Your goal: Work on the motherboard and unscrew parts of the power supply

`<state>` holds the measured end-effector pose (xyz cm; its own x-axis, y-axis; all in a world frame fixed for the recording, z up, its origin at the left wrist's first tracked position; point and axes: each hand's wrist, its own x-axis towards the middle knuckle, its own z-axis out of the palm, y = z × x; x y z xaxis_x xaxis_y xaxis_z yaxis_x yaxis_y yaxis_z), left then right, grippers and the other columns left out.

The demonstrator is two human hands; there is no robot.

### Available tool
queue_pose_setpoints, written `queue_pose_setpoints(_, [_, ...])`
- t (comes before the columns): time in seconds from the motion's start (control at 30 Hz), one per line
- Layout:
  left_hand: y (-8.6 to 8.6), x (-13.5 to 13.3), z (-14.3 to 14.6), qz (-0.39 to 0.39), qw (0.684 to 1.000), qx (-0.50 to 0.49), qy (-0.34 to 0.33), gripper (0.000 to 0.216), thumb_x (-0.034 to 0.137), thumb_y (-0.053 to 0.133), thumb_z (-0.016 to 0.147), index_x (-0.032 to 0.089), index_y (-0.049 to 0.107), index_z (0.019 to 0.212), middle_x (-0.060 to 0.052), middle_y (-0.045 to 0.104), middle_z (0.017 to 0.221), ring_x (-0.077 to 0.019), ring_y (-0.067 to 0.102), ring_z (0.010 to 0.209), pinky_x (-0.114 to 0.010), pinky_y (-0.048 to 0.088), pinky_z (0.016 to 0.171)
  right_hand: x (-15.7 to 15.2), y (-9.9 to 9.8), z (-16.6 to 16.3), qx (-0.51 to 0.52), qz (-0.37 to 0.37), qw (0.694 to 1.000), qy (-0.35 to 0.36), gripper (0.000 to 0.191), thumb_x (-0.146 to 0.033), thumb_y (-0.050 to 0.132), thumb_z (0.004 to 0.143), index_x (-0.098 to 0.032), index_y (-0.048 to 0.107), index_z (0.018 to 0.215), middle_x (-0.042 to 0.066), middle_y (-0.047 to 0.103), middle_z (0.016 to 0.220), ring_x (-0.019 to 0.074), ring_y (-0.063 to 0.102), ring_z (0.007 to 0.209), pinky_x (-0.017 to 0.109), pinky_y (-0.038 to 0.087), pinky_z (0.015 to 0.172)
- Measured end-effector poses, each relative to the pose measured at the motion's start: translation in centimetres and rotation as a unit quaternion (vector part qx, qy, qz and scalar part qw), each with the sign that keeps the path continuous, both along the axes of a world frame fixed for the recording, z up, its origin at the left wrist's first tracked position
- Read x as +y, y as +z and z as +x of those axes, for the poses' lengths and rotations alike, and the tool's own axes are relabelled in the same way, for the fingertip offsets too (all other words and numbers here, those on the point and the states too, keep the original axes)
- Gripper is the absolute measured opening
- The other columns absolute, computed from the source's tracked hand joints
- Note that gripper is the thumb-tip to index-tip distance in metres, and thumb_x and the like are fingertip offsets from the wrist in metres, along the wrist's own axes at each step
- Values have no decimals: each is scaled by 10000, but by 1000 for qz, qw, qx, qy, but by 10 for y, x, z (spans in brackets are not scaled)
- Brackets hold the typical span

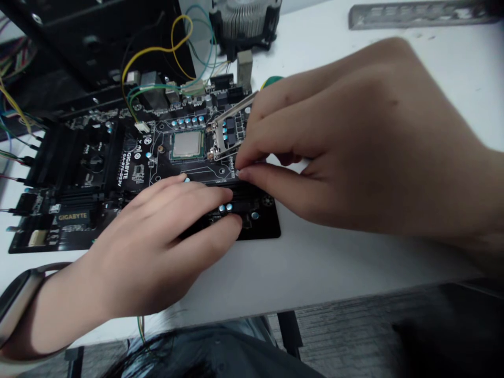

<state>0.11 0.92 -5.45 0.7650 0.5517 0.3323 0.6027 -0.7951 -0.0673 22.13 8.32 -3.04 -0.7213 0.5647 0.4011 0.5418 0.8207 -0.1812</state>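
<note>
A black motherboard [94,173] lies flat on a white table [315,262]. A processor chip [187,144] sits in its socket, with the metal load plate [232,113] raised beside it. My left hand [157,247] rests flat on the board's near edge, fingers stretched over the memory slots [244,202]. My right hand [354,147] reaches over the board's right side, thumb and fingers pinched on the thin socket lever [224,155] next to the chip. A watch is on my left wrist.
A black computer case [79,47] with coloured cables stands at the back left. A cooler fan [244,21] sits behind the board. A metal rear panel plate [413,13] lies at the far right. The table's front edge runs below my hands.
</note>
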Motion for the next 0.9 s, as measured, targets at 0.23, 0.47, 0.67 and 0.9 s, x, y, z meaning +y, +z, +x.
queue_pose_setpoints(0.23, [2,3,2,-6,1000,16,-16,149,104,458,917,179,546,1011,-102,673,1166,-288,690,1015,-545,620,897,0,2,-3,-27,-2,1000,0,261,-129,518,813,-190,708,645,11,644,669,106,505,619,329,274,647])
queue_pose_setpoints(0.47, [2,3,3,5,1000,16,-11,127,130,443,927,174,544,990,-100,666,1158,-274,685,1010,-518,621,928,0,4,-6,-46,2,999,-10,230,-105,539,766,-191,717,648,6,654,677,106,507,614,326,249,629])
queue_pose_setpoints(0.67, [1,2,-2,-12,1000,24,-6,259,124,495,924,223,583,1146,-60,668,1232,-250,663,1094,-478,577,998,-1,6,-9,-62,-11,998,-15,233,-101,544,760,-189,719,634,5,662,674,98,485,593,332,249,632])
queue_pose_setpoints(0.9, [0,-1,-2,-4,1000,8,2,335,93,518,913,239,594,1205,-44,660,1216,-227,655,1089,-453,547,1035,-1,8,-8,-60,-15,998,-27,215,-107,570,757,-193,730,642,17,668,685,138,559,664,324,255,637])
